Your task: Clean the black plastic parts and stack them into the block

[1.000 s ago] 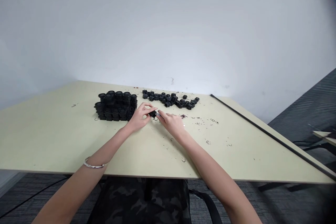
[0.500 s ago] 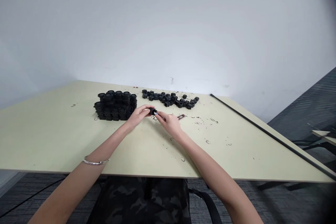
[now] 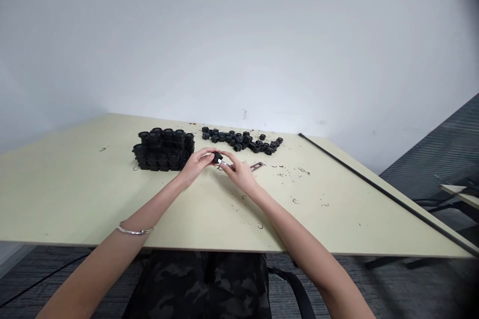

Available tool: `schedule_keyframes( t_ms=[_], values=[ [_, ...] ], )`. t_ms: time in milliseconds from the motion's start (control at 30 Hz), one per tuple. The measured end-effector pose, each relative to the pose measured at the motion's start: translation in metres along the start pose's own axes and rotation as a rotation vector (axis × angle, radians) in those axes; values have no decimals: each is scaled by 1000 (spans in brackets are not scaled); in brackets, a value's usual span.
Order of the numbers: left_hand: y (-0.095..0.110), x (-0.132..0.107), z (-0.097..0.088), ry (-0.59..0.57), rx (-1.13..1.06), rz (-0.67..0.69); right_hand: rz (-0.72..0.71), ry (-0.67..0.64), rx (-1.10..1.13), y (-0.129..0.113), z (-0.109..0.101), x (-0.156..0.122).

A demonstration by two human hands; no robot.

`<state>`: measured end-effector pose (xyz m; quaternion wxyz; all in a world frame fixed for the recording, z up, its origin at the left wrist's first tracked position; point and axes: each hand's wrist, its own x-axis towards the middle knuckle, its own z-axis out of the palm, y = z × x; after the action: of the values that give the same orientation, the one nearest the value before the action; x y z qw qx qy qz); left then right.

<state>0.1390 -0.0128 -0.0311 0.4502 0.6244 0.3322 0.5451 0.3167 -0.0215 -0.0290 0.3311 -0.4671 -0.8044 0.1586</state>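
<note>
My left hand point(image 3: 196, 164) and my right hand point(image 3: 239, 173) meet over the middle of the pale table point(image 3: 75, 194). Between their fingertips they pinch a small black plastic part point(image 3: 216, 157), held just above the tabletop. A thin metal tool point(image 3: 256, 166) pokes out past my right hand, which rests on or grips it; I cannot tell which. A neat stack of black parts point(image 3: 163, 149) stands just left of my left hand. A loose heap of black parts point(image 3: 241, 141) lies behind both hands.
Small dark shavings point(image 3: 295, 201) are scattered over the table right of my hands. A long black rod point(image 3: 377, 188) runs along the table's right edge. A silver bracelet point(image 3: 134, 231) sits on my left wrist. Another table corner point(image 3: 462, 194) shows at far right.
Both hands have lifted the small black part slightly and drawn it a little away from me. The metal tool, hidden under my right hand at first, now shows beside it.
</note>
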Motion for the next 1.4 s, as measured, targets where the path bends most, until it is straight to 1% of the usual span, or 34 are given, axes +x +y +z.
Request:
schedule_keyframes(
  t_ms=[100, 233, 400, 667, 833, 1167, 1400],
  values=[
    [-1, 1, -1, -3, 24, 6, -6, -3, 29, 1, 1, 1],
    [-2, 2, -3, 5, 115, 27, -24, -9, 5, 2, 3, 1],
    [-1, 3, -4, -20, 233, 53, 1, -48, -114, 0, 3, 0],
    [-5, 4, -6, -18, 273, 5, 10, -94, -316, -5, 3, -4],
    [-7, 4, -6, -25, 277, -21, 21, -103, -384, -8, 3, -5],
    [-6, 4, -4, -51, 295, -48, 66, -124, -301, -4, 6, -4],
    [-8, 4, -4, -92, 333, -11, 54, -96, -126, -5, 9, -4]
  ],
)
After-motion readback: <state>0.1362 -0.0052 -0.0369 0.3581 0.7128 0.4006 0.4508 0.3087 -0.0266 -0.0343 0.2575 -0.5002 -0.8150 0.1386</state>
